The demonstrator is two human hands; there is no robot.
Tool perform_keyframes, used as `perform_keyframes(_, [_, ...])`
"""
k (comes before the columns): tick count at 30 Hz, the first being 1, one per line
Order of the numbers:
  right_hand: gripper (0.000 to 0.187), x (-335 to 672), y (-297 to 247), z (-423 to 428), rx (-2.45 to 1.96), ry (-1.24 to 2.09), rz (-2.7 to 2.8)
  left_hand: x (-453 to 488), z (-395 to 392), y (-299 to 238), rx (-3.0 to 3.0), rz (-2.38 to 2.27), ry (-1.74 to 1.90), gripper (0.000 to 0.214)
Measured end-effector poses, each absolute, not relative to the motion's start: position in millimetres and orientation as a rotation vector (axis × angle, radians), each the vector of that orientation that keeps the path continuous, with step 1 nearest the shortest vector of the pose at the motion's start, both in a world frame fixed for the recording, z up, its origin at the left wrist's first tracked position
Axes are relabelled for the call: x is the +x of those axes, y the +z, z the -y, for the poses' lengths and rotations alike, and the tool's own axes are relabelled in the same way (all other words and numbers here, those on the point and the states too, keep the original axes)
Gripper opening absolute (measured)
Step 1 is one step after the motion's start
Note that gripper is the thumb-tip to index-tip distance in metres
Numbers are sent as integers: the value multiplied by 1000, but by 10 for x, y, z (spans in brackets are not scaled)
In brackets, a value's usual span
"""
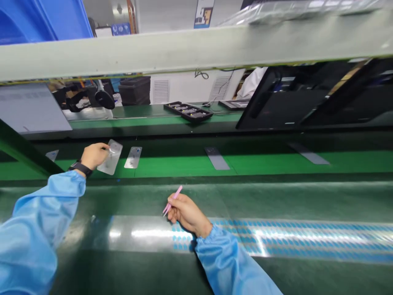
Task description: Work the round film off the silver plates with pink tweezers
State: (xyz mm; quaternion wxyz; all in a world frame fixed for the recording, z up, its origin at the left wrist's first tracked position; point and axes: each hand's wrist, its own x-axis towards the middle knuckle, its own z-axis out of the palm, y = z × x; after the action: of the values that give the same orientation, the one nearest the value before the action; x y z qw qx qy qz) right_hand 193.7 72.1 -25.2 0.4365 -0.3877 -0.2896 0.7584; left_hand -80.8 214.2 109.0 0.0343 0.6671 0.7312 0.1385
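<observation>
Left hand (94, 155) pinches 1 pale panel (111, 162) over the green belt (172, 164); right hand (186, 212) grips pink tweezers (177, 192).
The pale panel extends rightward and down from that pinch, long axis slanting up to the right, a 2nd panel (133, 158) just beside it; the right hand is well apart, over the blue-dotted strip (294, 237).

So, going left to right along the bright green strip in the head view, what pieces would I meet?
Pale piece → first silvery plate in the left hand → second silvery plate → first grey plate → second grey plate.
</observation>
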Motion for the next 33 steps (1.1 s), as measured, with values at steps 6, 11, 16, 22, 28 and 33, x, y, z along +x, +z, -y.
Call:
perform_keyframes(6, [34, 2010, -89, -661, -1061, 1764, 848, -405, -897, 553, 1918, -1829, 480, 32])
perform_keyframes(11, [27, 2152, 26, -478, -1306, 1482, 1101, -129, -204, 103, 1734, -1621, 464, 27])
perform_keyframes(16, [17, 2155, -108, -494, -1566, 1299, 1212, -127, -72, 112, 1878, -1565, 286, 30])
perform_keyframes(22, [17, 2163, -196, -564, -1539, 1311, 1201, -77, -163, 122, 2185, -1564, 247, 28])
perform_keyframes(28, [17, 2144, -136, -540, -1586, 1331, 1240, -56, -263, -29, 2255, -1388, 317, 42])
perform_keyframes(33, [25, 2176, -77, -550, -1567, 1401, 1188, -58, -246, -87, 2254, -1345, 286, 43])
